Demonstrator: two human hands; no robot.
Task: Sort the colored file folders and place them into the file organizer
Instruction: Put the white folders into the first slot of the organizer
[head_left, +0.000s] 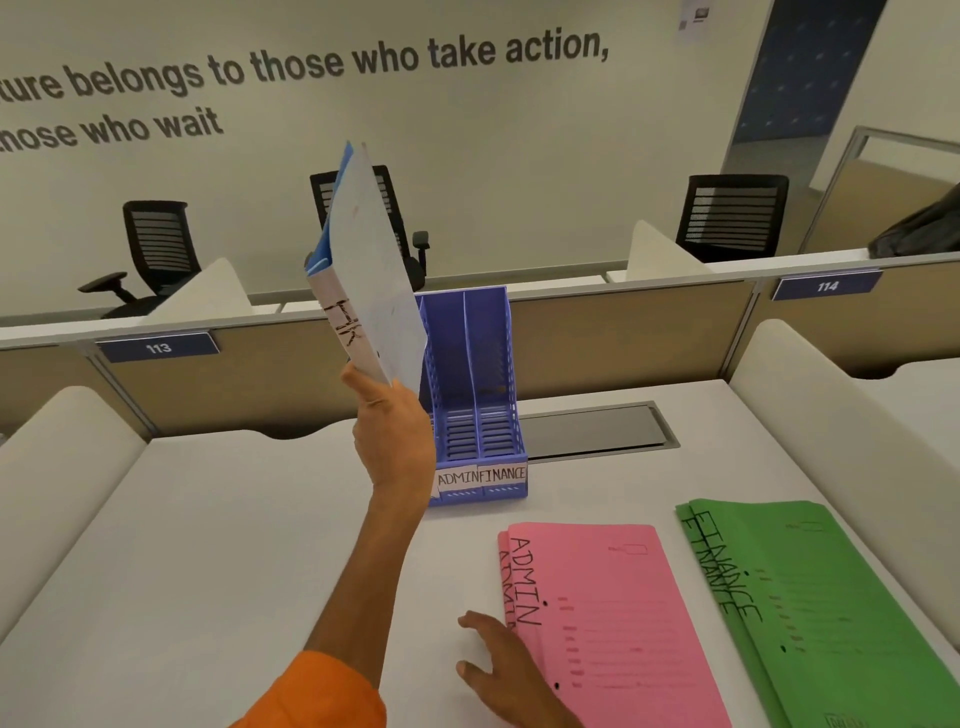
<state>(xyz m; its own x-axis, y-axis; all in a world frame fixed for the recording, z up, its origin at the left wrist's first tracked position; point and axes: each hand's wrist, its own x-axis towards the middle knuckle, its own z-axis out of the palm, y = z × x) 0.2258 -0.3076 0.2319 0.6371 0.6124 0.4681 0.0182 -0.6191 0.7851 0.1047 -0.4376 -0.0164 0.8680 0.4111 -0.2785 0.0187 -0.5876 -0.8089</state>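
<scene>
I see the left hand (395, 431) raised above the desk (218, 545), fingers closed around the lower edge of a bundle of blue folders (363, 260). The bundle stands nearly upright, tilted a little to the left, with "HR" handwritten on a white strip near its bottom. It hangs just to the left of the blue file organizer (475, 395) and partly covers the organizer's left side, so I cannot tell how that leftmost compartment looks.

The organizer sits at the back of the desk against the partition, and the two compartments I can see hold nothing visible. Labels on its front lip read "ADMIN" and "FINANCE".

The right hand (506, 670) lies low on the desk, fingers spread and open, touching the left edge of the pink folders (613, 623). It grips nothing that I can make out. The pink folders lie flat in a small stack marked "ADMIN", in front of the organizer and to its right. Just beside them on the right lies a flat stack of green folders (831, 597) marked "FINANCE". An orange sleeve (317, 696) shows at the bottom edge.
</scene>
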